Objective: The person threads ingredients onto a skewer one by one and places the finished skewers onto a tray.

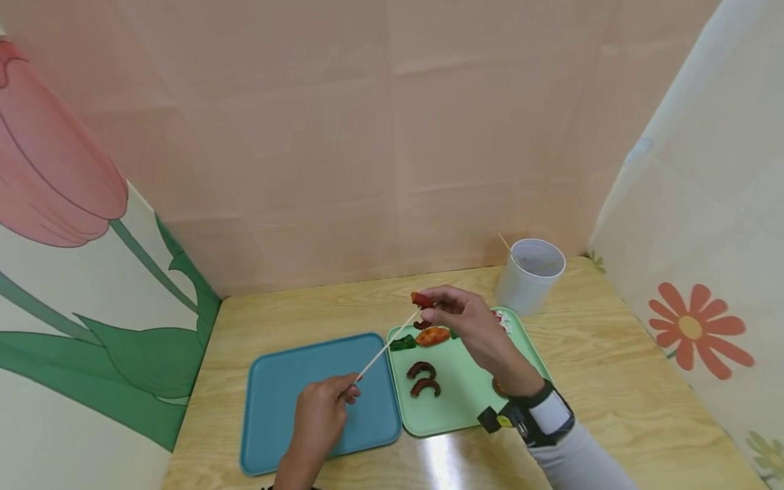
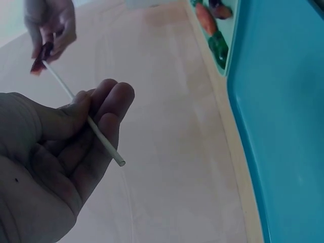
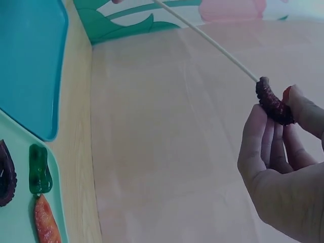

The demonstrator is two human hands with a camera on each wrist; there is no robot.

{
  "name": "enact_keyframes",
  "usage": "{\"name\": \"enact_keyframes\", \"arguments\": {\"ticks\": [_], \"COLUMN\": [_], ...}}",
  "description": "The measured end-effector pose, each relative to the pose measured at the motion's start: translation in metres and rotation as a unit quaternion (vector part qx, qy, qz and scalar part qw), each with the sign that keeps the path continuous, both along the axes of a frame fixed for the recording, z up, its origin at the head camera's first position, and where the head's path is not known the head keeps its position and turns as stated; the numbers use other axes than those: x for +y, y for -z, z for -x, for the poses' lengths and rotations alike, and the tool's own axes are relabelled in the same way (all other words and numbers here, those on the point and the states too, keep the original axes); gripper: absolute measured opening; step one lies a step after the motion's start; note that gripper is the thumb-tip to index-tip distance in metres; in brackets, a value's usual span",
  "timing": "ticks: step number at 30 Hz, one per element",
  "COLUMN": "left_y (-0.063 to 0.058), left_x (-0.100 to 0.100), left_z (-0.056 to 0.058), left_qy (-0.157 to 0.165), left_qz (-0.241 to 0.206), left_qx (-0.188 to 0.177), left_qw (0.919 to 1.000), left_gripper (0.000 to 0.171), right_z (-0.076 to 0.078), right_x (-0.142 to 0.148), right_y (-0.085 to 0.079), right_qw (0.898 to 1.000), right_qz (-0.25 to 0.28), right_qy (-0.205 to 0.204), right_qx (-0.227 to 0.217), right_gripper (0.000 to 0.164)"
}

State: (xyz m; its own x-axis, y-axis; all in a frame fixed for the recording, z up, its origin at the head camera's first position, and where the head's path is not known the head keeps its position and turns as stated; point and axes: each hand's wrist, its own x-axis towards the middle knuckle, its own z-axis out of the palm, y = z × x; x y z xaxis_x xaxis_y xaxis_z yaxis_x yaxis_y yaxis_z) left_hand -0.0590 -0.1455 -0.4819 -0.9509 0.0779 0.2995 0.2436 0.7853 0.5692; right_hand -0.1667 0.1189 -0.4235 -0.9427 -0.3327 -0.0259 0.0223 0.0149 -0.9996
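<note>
My left hand [image 1: 321, 412] pinches a thin pale skewer stick [image 1: 386, 348] near its lower end, between thumb and fingers. In the left wrist view the blunt end of the stick pokes out past the fingers. A dark red, bumpy, curved piece like a toy octopus tentacle [image 3: 273, 104] meets the stick's far end. My right hand [image 1: 468, 327] holds this piece between thumb and fingertips, above the green tray [image 1: 456, 381]. A small bright red patch shows beside the right thumb. How deep the stick goes into the piece is hidden.
On the green tray lie brown curled tentacles [image 1: 421, 369], a green pepper piece [image 1: 403, 343], an orange-red piece [image 1: 433, 336] and partly hidden items. A blue tray [image 1: 275, 408] adjoins it on the left. Behind stands a white cup [image 1: 528, 289] with a stick inside.
</note>
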Motion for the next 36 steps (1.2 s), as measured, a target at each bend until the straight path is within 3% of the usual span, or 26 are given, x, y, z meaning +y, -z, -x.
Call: {"name": "enact_keyframes", "arguments": {"ticks": [12,21,36], "left_y": [-0.006,-0.008,0.0], "left_x": [0.006,0.003,-0.004], "left_z": [0.006,0.011,0.01], "left_qy": [-0.015,-0.032,-0.023], "left_qz": [0.002,0.026,0.028], "left_qx": [0.037,0.085,0.061], "left_qw": [0.9992,0.9955,0.9975], "left_gripper": [0.029,0.035,0.035], "right_z": [-0.003,-0.006,-0.011], "right_x": [-0.011,-0.021,-0.032], "right_y": [0.002,0.008,0.011], "right_qw": [1.0,0.999,0.997], "right_qz": [0.003,-0.039,-0.072], "right_qy": [0.004,0.001,-0.038], "right_qx": [-0.001,0.005,0.01], "right_gripper": [0.012,0.02,0.022]}}
